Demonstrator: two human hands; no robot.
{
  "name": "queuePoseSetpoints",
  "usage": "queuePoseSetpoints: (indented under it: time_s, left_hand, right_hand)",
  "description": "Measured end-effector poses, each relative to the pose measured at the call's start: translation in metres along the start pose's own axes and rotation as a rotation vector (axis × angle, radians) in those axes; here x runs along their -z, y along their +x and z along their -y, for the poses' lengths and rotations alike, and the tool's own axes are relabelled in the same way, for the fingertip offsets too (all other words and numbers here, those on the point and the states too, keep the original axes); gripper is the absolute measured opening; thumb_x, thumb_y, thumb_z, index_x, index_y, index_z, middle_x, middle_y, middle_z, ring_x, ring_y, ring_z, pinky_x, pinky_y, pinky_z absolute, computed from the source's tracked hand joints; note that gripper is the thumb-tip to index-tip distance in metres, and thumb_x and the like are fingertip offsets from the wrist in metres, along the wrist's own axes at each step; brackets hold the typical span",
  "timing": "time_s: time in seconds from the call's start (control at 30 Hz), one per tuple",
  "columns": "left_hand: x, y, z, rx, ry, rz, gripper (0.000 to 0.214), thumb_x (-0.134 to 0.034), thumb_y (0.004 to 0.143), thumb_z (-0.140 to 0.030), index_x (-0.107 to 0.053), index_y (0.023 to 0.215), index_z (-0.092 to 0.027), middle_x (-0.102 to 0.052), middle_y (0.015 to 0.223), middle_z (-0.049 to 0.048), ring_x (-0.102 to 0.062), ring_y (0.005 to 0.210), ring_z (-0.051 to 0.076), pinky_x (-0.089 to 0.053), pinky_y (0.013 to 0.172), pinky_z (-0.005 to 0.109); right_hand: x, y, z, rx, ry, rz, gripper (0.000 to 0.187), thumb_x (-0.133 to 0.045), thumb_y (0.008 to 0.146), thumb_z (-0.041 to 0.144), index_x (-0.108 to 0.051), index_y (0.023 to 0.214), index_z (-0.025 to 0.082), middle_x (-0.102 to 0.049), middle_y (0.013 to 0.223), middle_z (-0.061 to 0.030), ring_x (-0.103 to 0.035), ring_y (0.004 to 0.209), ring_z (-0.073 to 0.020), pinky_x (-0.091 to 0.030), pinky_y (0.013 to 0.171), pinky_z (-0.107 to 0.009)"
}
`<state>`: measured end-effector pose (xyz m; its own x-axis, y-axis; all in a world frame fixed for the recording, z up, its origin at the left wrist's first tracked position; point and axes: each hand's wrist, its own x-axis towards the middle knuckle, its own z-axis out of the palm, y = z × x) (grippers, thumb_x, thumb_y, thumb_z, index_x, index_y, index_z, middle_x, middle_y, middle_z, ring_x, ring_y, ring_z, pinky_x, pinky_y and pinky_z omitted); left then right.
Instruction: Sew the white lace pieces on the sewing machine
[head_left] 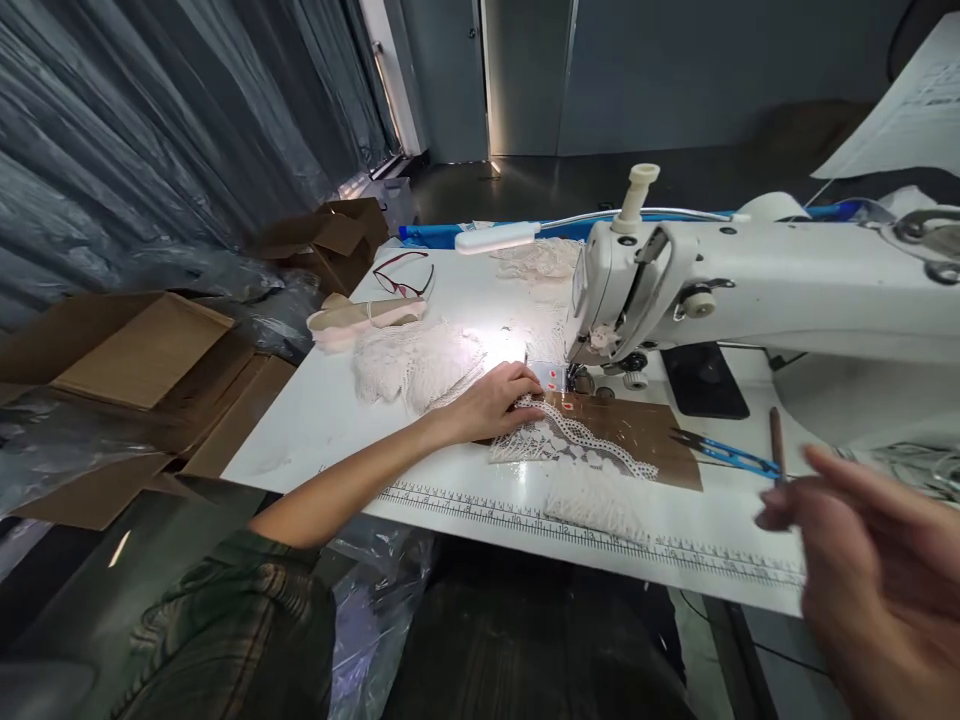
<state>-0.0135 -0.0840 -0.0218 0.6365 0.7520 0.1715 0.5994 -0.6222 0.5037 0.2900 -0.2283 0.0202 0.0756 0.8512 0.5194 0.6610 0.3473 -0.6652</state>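
My left hand (501,402) presses on a strip of white scalloped lace (577,440), fingers close together, near the presser foot (579,380) of a white sewing machine (750,290). The lace lies partly over a brown sheet (652,430) on the machine table. At the right, my right hand (862,560) is raised over the table with its fingers curled. A slim brown stick (776,440) juts up from its fingertips. Blue-handled thread snips (727,455) lie just left of that stick. Frilly lace (600,500) hangs near the front edge.
A heap of white lace (420,360) lies left of the needle, with a rolled piece (367,318) and red-framed glasses (405,278) behind. A ruler tape (525,518) runs along the table's front edge. Open cardboard boxes (142,350) stand at the left.
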Motion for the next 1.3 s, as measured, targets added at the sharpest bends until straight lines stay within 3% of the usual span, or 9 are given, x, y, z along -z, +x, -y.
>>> queuePoseSetpoints:
  time_s: [0.13, 0.33, 0.43, 0.57, 0.77, 0.93, 1.03, 1.17, 1.3]
  left_hand:
    - [-0.014, 0.000, -0.003, -0.004, 0.087, -0.037, 0.016, -0.061, 0.095, -0.030, -0.066, 0.088, -0.016, -0.063, 0.093, 0.0067, -0.059, 0.087, 0.019, -0.051, 0.077, 0.034]
    - [0.001, -0.013, -0.053, -0.189, -0.246, 0.083, 0.015, -0.053, 0.097, -0.022, -0.063, 0.091, -0.014, -0.070, 0.092, 0.0086, -0.065, 0.082, 0.015, -0.055, 0.073, 0.031]
    - [0.020, -0.028, -0.080, -0.092, -0.478, 0.119, 0.012, -0.058, 0.092, -0.024, -0.061, 0.084, -0.016, -0.070, 0.083, 0.0053, -0.064, 0.073, 0.013, -0.054, 0.066, 0.027]
    - [0.036, -0.035, -0.084, 0.145, -0.625, 0.030, 0.015, -0.062, 0.087, -0.027, -0.054, 0.078, -0.019, -0.065, 0.084, 0.0032, -0.060, 0.071, 0.011, -0.052, 0.060, 0.025]
    - [0.018, -0.015, -0.037, 0.295, -0.258, -0.034, 0.016, -0.061, 0.085, -0.030, -0.054, 0.094, -0.019, -0.063, 0.083, 0.0002, -0.058, 0.070, 0.012, -0.049, 0.062, 0.026]
    - [-0.001, -0.007, -0.013, 0.192, 0.140, -0.074, 0.028, -0.052, 0.094, -0.029, -0.055, 0.118, -0.014, -0.065, 0.099, 0.0077, -0.061, 0.076, 0.017, -0.046, 0.060, 0.028]
    - [-0.006, -0.009, -0.009, 0.002, 0.229, -0.140, 0.024, -0.049, 0.099, -0.030, -0.061, 0.114, -0.016, -0.063, 0.118, 0.0115, -0.063, 0.096, 0.021, -0.051, 0.075, 0.034]
    - [-0.011, -0.012, -0.012, -0.282, 0.198, 0.021, 0.018, -0.054, 0.099, -0.028, -0.067, 0.109, -0.020, -0.068, 0.121, 0.0079, -0.064, 0.105, 0.022, -0.048, 0.094, 0.043]
    - [-0.006, -0.016, -0.017, -0.219, 0.071, 0.002, 0.032, -0.062, 0.093, -0.045, -0.066, 0.108, -0.018, -0.067, 0.121, 0.0115, -0.064, 0.107, 0.025, -0.048, 0.096, 0.048]
  right_hand:
    - [-0.041, 0.023, -0.016, 0.138, 0.036, 0.153, 0.028, -0.058, 0.094, 0.025, -0.065, 0.121, 0.026, -0.069, 0.096, -0.0067, -0.067, 0.083, -0.0196, -0.054, 0.071, -0.032]
    - [-0.074, 0.032, -0.045, 0.273, 0.079, 0.618, 0.078, -0.063, 0.090, 0.042, -0.028, 0.156, 0.022, -0.054, 0.140, -0.0156, -0.050, 0.130, -0.0298, -0.047, 0.105, -0.049]
    - [-0.066, 0.033, -0.045, 0.200, 0.144, 0.810, 0.062, -0.063, 0.089, 0.038, -0.045, 0.148, 0.024, -0.066, 0.123, -0.0118, -0.060, 0.117, -0.0276, -0.052, 0.098, -0.046]
    - [-0.051, 0.042, -0.043, -0.131, 0.324, 1.008, 0.034, -0.060, 0.092, 0.043, -0.070, 0.120, 0.025, -0.074, 0.101, -0.0061, -0.069, 0.089, -0.0215, -0.057, 0.076, -0.034]
    - [-0.075, 0.075, -0.061, -0.504, 0.368, 0.729, 0.038, -0.065, 0.084, 0.057, -0.071, 0.086, 0.019, -0.065, 0.067, -0.0015, -0.055, 0.057, -0.0143, -0.042, 0.049, -0.026]
    - [-0.097, 0.093, -0.066, -0.333, -0.110, 0.475, 0.045, -0.064, 0.083, 0.055, -0.049, 0.057, 0.022, -0.039, 0.049, 0.0051, -0.034, 0.048, -0.0104, -0.025, 0.046, -0.026]
    - [-0.091, 0.092, -0.059, -0.251, -0.217, 0.500, 0.045, -0.062, 0.084, 0.058, -0.049, 0.060, 0.023, -0.040, 0.049, 0.0049, -0.035, 0.048, -0.0111, -0.026, 0.047, -0.027]
    - [-0.082, 0.084, -0.043, -0.216, -0.128, 0.540, 0.038, -0.061, 0.085, 0.056, -0.057, 0.068, 0.022, -0.044, 0.052, 0.0044, -0.036, 0.048, -0.0104, -0.029, 0.045, -0.025]
    - [-0.100, 0.076, -0.021, -0.373, 0.100, 0.595, 0.039, -0.063, 0.084, 0.054, -0.066, 0.082, 0.016, -0.048, 0.055, 0.0031, -0.039, 0.048, -0.0095, -0.029, 0.042, -0.023]
